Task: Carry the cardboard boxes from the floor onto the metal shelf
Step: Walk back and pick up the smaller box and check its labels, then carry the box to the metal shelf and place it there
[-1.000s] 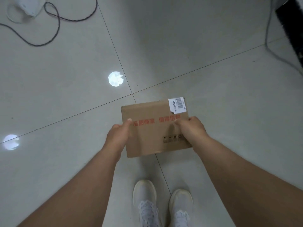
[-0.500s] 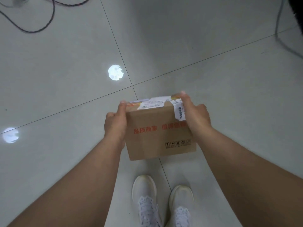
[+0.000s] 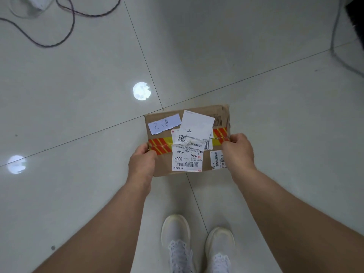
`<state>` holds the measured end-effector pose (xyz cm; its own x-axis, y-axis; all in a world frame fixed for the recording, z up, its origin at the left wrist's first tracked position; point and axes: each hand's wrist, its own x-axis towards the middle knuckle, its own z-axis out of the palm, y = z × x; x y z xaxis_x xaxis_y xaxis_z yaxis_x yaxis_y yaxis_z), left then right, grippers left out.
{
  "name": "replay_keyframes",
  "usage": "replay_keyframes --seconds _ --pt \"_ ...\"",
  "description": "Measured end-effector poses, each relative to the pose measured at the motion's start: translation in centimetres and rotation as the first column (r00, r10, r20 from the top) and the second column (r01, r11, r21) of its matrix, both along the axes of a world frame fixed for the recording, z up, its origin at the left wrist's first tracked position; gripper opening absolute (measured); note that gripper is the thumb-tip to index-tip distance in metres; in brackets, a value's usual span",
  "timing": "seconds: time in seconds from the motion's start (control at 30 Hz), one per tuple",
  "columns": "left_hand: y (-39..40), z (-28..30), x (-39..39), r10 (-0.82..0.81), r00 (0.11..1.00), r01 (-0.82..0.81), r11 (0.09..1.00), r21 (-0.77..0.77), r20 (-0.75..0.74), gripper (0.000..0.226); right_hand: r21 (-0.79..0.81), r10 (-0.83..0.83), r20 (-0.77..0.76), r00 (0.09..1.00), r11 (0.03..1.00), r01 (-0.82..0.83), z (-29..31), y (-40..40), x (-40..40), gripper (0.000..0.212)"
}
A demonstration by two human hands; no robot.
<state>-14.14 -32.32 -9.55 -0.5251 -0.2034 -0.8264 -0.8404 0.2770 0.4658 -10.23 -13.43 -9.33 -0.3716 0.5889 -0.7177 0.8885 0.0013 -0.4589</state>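
Note:
I hold a small brown cardboard box (image 3: 163,166) in the air in front of me, above the tiled floor. Its top face points at the camera and carries white shipping labels and a red-and-yellow striped tape band. My left hand (image 3: 141,164) grips the box's left side. My right hand (image 3: 239,154) grips its right side, thumb on the tape. The metal shelf is out of view.
A dark cable (image 3: 65,30) loops across the pale floor tiles at the top left, near a white object (image 3: 37,1). A grey cable (image 3: 338,54) runs down the right edge beside a dark object (image 3: 357,18). My white shoes (image 3: 177,243) stand below the box.
The box has been turned in my hands: its plain printed side faced me before, and now its labelled, taped top faces up. Both hands stayed on its sides.

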Motion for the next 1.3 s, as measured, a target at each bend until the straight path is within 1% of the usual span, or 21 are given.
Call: replay_keyframes --seconds 0.07,0.17,0.23,0.27,0.33,0.37,0.4,0.47,0.5,0.6,0.63,0.67,0.73,0.83,0.93,1.0,1.1,1.13,1.2,1.27,1.3 --pt "0.0 0.0 0.2 -0.001 1.0 0.001 1.0 0.01 -0.001 0.047 -0.008 -0.005 0.001 1.0 1.0 0.005 0.0 -0.1 0.2 0.012" --pt "0.0 0.1 0.3 -0.034 0.999 0.034 0.999 0.033 -0.028 0.027 -0.037 0.004 -0.007 1.0 0.999 -0.004 -0.1 -0.3 0.4 0.027" --pt "0.0 -0.1 0.4 -0.065 0.997 0.068 0.996 0.066 -0.042 0.024 -0.064 0.022 -0.012 1.0 0.998 -0.023 -0.3 -0.5 0.3 0.031" --pt "0.0 -0.3 0.5 -0.085 0.996 0.088 0.993 0.081 -0.038 0.029 -0.076 0.04 -0.018 0.999 0.996 -0.042 -0.4 -0.5 0.3 0.031" --pt "-0.3 -0.9 0.8 -0.107 0.994 0.108 0.989 0.102 -0.017 0.065 -0.104 0.07 -0.007 0.998 0.992 -0.07 -0.9 -0.5 0.5 0.03" --pt "-0.5 -1.1 1.1 -0.105 0.994 0.104 0.988 0.116 0.004 0.075 -0.128 0.076 0.006 0.997 0.989 -0.075 -1.1 -0.6 0.6 0.034" --pt "-0.6 -1.3 1.2 -0.104 0.995 0.101 0.986 0.136 0.013 0.073 -0.152 0.08 0.017 0.997 0.985 -0.076 -1.2 -0.6 0.9 0.038" --pt "-0.7 -1.4 1.6 -0.106 0.994 0.102 0.981 0.165 0.012 0.057 -0.181 0.065 0.019 0.998 0.981 -0.061 -1.3 -0.6 1.3 0.044" --pt "-0.7 -1.4 1.7 -0.109 0.994 0.106 0.979 0.173 0.009 0.058 -0.191 0.047 0.009 0.999 0.981 -0.044 -1.3 -0.5 1.5 0.045" --pt "-0.7 -0.4 2.2 -0.1 0.995 0.098 0.984 0.15 0.001 0.078 -0.176 0.019 -0.038 0.999 0.984 -0.026 0.3 -0.4 1.9 0.036" --pt "-0.7 0.3 2.3 -0.095 0.995 0.095 0.983 0.154 -0.012 0.082 -0.161 0.022 -0.06 0.998 0.986 -0.031 1.1 -0.3 2.0 0.041" --pt "-0.8 1.2 2.3 -0.087 0.996 0.09 0.983 0.159 -0.026 0.087 -0.143 0.02 -0.089 0.996 0.989 -0.033 1.9 -0.2 2.2 0.048" --pt "-0.9 3.4 2.3 -0.073 0.995 0.085 0.981 0.175 -0.07 0.09 -0.115 -0.025 -0.143 0.989 0.993 0.008 4.1 0.1 2.4 0.051" --pt "-0.7 8.2 2.6 -0.051 0.986 0.091 0.965 0.245 -0.161 0.071 -0.117 -0.092 -0.218 0.972 0.991 0.068 8.1 0.4 3.0 0.049" --pt "-0.2 12.6 3.3 -0.034 0.968 0.105 0.953 0.283 -0.247 0.062 -0.158 -0.134 -0.29 0.948 0.983 0.09 12.4 0.4 3.9 0.05" --pt "0.0 15.6 3.9 -0.011 0.955 0.104 0.948 0.302 -0.296 0.057 -0.183 -0.158 -0.323 0.933 0.978 0.102 15.5 0.2 4.5 0.046" --pt "0.3 20.0 4.8 0.013 0.945 0.1 0.94 0.326 -0.328 0.058 -0.207 -0.16 -0.391 0.907 0.975 0.083 19.8 0.0 5.3 0.032" --pt "0.2 21.0 5.2 0.024 0.945 0.089 0.941 0.326 -0.328 0.059 -0.208 -0.151 -0.406 0.901 0.976 0.069 20.7 0.0 5.7 0.03" --pt "0.0 25.2 6.2 0.012 0.931 0.121 0.933 0.339 -0.364 0.06 -0.208 -0.138 -0.46 0.877 0.977 0.045 24.8 -0.1 6.9 0.028" --pt "0.2 26.7 6.6 0.011 0.922 0.133 0.929 0.344 -0.387 0.058 -0.201 -0.127 -0.474 0.871 0.979 0.033 26.4 -0.3 7.5 0.026" --pt "0.2 28.3 7.1 0.005 0.914 0.153 0.922 0.356 -0.405 0.056 -0.205 -0.134 -0.488 0.863 0.978 0.036 28.0 -0.4 8.2 0.027"
